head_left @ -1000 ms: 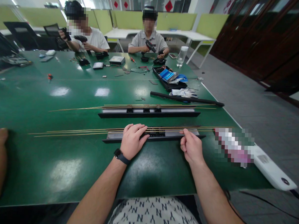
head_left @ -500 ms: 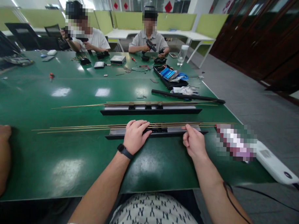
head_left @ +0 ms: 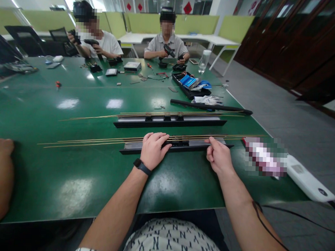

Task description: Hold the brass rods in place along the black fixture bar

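Note:
Straight ahead on the green table lies a long black metal profile with a silver inner face and black parts in its middle. Several thin brass-coloured rods run lengthwise over it, sticking out well beyond both ends. My left hand is closed over the profile and the rods, with fingers on the far side and thumb on the near side. Farther right, my right hand has its fingers curled, and its index finger and thumb meet at the rods. What sits under my left palm is hidden.
A second black profile with rods lies behind. Beyond it are a black bar, white gloves and a black tray. A white power strip is at right. Two people work opposite; another person's arm rests at left.
Both hands keep nearly the same pose on the profile and rods. The view has shifted slightly. Nothing has been let go or newly taken hold of.

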Demonstrator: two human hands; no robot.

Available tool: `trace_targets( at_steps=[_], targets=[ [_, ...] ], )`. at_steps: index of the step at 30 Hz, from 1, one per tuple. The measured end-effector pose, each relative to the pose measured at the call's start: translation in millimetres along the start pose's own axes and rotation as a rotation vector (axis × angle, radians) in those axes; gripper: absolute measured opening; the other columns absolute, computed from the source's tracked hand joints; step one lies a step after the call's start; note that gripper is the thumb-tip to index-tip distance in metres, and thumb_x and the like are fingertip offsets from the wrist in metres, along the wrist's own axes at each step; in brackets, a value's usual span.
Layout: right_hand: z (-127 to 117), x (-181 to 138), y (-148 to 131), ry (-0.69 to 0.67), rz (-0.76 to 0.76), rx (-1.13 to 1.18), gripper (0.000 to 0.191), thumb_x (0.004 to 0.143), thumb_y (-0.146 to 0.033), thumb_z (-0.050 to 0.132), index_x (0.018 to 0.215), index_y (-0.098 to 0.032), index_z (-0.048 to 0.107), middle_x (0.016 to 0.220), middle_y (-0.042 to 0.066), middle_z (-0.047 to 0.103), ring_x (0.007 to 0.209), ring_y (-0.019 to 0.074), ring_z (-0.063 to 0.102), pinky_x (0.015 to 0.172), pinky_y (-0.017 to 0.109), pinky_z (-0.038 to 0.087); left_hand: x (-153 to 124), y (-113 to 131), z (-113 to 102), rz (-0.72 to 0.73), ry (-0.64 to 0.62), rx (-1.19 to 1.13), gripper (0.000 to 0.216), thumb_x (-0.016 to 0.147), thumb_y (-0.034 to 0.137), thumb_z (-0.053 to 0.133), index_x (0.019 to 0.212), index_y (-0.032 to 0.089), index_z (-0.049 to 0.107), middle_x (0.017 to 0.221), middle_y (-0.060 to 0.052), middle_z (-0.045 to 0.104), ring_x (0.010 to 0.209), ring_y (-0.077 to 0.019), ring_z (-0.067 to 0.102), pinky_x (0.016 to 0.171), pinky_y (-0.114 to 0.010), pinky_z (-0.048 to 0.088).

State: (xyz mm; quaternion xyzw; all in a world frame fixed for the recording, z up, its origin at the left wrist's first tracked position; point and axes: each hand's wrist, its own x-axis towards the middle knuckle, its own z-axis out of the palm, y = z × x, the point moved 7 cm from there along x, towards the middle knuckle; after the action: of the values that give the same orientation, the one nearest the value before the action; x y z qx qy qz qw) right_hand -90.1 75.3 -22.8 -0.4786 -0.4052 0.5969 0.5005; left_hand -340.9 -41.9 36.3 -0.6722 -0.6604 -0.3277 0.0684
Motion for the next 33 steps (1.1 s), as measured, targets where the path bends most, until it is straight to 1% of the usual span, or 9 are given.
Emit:
trace_targets(
  at_steps=[18,24,33],
  targets=[
    [-0.6,-0.8,0.6,0.005,0.016,0.001,0.036,0.079,-0.047,0.079,0.086,-0.012,0.073,0.042,-0.003,0.052,0.027,0.0053,0.033,0.028,0.017,0.020,0.1,2.2,-2.4,-0.005,0.005,0.002,0.028,0.093,0.035,0.071,0.119,0.026,0.069,0.123,-0.004,0.074,0.119,-0.0226,0.066,0.110,-0.046,0.039],
    [-0.7,-1.3,0.1,0.004,0.018,0.002,0.035,0.081,-0.046,0.078,0.086,-0.012,0.073,0.043,-0.003,0.053,0.027,0.0053,0.034,0.028,0.017,0.021,0.4,2.1,-3.1,-0.005,-0.001,0.011,0.028,0.093,0.035,0.071,0.119,0.026,0.069,0.123,-0.006,0.074,0.118,-0.0241,0.066,0.109,-0.047,0.040],
    [-1.2,-0.5,0.8,0.006,0.012,-0.004,0.035,0.081,-0.046,0.078,0.086,-0.012,0.073,0.043,-0.003,0.053,0.027,0.0053,0.034,0.028,0.017,0.020,0.2,2.3,-2.3,0.005,-0.007,0.021,0.029,0.093,0.034,0.071,0.120,0.025,0.069,0.124,-0.006,0.073,0.119,-0.0240,0.066,0.110,-0.047,0.040]
  ],
)
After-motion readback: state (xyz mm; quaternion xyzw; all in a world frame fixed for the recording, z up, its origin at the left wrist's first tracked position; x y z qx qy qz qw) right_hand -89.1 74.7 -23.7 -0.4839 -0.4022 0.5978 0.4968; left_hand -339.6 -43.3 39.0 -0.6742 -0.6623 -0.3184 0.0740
